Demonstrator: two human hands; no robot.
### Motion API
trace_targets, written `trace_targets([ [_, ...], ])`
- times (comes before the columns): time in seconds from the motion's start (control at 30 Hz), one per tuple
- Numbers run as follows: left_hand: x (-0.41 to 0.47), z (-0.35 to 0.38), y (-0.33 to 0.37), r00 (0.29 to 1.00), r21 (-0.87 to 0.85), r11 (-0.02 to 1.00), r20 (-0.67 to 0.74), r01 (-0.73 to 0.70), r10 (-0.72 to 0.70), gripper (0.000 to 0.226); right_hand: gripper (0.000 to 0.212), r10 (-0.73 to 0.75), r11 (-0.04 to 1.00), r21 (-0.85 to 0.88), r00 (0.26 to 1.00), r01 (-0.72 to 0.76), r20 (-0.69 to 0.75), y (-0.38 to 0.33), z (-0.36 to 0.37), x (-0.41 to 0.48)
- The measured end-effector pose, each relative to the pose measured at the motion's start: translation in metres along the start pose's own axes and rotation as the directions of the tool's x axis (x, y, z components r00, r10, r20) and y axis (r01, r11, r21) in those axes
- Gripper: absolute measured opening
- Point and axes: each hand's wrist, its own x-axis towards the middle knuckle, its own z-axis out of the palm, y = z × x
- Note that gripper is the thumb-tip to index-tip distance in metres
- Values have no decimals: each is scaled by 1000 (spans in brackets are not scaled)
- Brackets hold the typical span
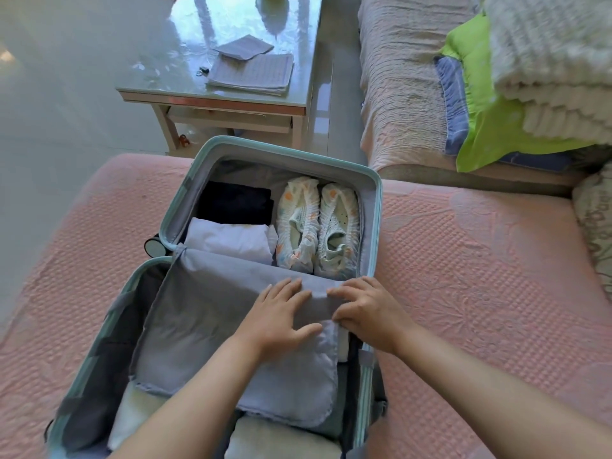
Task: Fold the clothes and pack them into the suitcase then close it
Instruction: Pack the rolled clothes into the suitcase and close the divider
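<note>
Pink quilted bedspread (66, 260) carries the open mint-green hard-shell suitcase (284, 148), both halves lying flat. Beyond the suitcase's far left corner: glass-topped table (159, 61) with folded grey cloths (255, 72). Far half, left side: folded black garment (233, 202), folded white garment (231, 240) just nearer. Right side: pair of white patterned knit shoes (318, 223), side by side. Near half: pale folded clothes (132, 415) partly under the grey fabric divider flap (198, 309). Left hand (281, 316) lies flat on the flap, fingers spread, gripping nothing. Right hand (367, 313) pinches the flap's bunched right edge. Right of the suitcase: bright green cloth (480, 127) under a white ribbed blanket stack (556, 61).
</note>
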Motion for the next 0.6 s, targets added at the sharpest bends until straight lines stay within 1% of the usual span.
trace_targets([
  [0.03,-2,-5,1,1000,-54,998,-14,-14,13,97,14,112,988,115,992,-105,-55,-3,-3,6],
  [0.07,-4,-10,2,999,-98,994,-37,-39,36,96,19,272,937,249,959,-245,-81,-4,-9,13],
  [0.1,-6,-16,4,996,-120,990,-68,-69,61,98,19,439,852,352,895,-388,-78,-4,-15,21],
  [0.13,-8,-23,5,991,-116,989,-101,-94,83,103,16,577,756,412,815,-508,-52,-2,-21,29],
  [0.17,-8,-29,5,987,-84,990,-127,-111,100,110,10,670,670,441,743,-597,-13,2,-27,38],
  [0.23,-5,-41,2,975,13,989,-169,-145,145,121,7,770,535,475,634,-698,65,12,-37,54],
  [0.3,0,-50,-5,965,46,983,-190,-176,181,127,10,838,404,510,531,-759,126,21,-43,68],
  [0.37,5,-58,-7,963,91,974,-156,-206,218,132,19,867,312,530,464,-789,180,26,-49,81],
  [0.43,11,-60,-5,967,155,967,-124,-204,224,131,27,869,286,533,450,-796,206,23,-55,95],
  [0.47,15,-60,-3,968,157,970,-137,-188,210,124,25,863,284,550,459,-785,210,20,-58,102],
  [0.5,19,-59,-1,965,125,978,-180,-170,191,110,22,850,294,579,486,-760,206,18,-60,109],
  [0.53,25,-60,1,954,63,986,-250,-155,166,85,19,824,326,622,537,-712,184,16,-62,116],
  [0.57,31,-63,4,937,4,991,-324,-134,128,52,16,789,364,662,594,-656,155,15,-63,122],
  [0.6,39,-69,7,930,-41,997,-363,-72,53,23,14,756,400,690,643,-603,124,16,-64,128],
])
